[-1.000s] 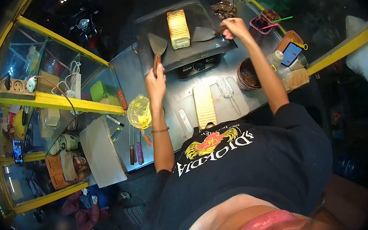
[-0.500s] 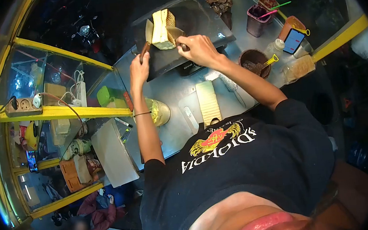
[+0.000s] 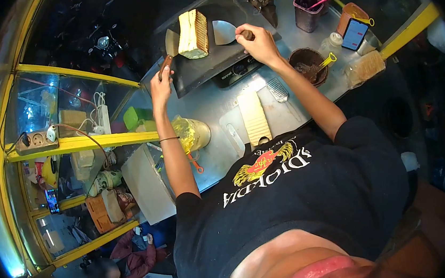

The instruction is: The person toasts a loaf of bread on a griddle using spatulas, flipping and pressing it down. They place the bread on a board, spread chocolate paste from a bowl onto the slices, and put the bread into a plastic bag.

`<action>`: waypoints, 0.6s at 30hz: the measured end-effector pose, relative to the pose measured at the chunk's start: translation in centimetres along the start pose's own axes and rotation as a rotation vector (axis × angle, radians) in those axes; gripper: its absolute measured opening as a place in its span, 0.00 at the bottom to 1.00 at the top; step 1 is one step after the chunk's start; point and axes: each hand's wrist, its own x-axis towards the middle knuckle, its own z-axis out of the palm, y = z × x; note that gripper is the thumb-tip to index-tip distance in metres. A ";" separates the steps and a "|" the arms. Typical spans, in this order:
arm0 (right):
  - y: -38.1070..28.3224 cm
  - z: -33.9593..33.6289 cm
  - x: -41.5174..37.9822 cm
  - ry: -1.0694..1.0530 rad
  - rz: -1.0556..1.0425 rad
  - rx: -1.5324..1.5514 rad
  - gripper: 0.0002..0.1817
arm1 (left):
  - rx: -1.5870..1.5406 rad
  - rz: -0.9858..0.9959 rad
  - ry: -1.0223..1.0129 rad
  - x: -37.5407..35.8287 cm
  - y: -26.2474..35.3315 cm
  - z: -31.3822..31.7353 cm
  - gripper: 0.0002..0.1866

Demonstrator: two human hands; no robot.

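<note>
A thick block of toasted bread (image 3: 193,33) stands on the dark flat griddle (image 3: 210,68), its grilled side browned. My left hand (image 3: 160,88) grips the wooden handle of a spatula (image 3: 172,42), whose blade is right at the bread's left side. On the other side, my right hand (image 3: 260,44) is closed round the handle of a second spatula (image 3: 224,32). Its wide metal blade lies over the griddle, apart from the bread. Below the griddle, a pale ridged loaf (image 3: 254,117) rests on a white board (image 3: 231,133), near a grater (image 3: 278,89).
To the right stand a brown bowl of dark spread (image 3: 309,66), a purple tub (image 3: 307,13), a phone (image 3: 355,34) and bagged bread (image 3: 364,69). A yellow-lined bucket (image 3: 194,133) is beside my left forearm. A yellow-framed glass case (image 3: 84,144) borders the left.
My right hand has drawn its spatula rightward, off the bread's side. The left spatula stays by the bread. The whole view has shifted slightly.
</note>
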 end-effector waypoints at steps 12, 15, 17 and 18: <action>1.3 -1.1 1.1 -0.002 0.348 0.372 0.11 | 0.278 0.291 -0.050 -3.4 8.3 3.7 0.21; 1.7 -5.5 1.4 0.034 0.288 0.236 0.09 | 0.061 0.239 -0.009 -3.9 5.3 3.6 0.22; 1.4 -7.3 1.1 0.052 0.189 0.149 0.09 | -0.007 0.156 0.051 -5.0 4.5 3.3 0.22; 1.1 -7.3 0.7 0.053 0.136 0.115 0.08 | -0.010 0.117 0.067 -5.3 3.9 3.4 0.22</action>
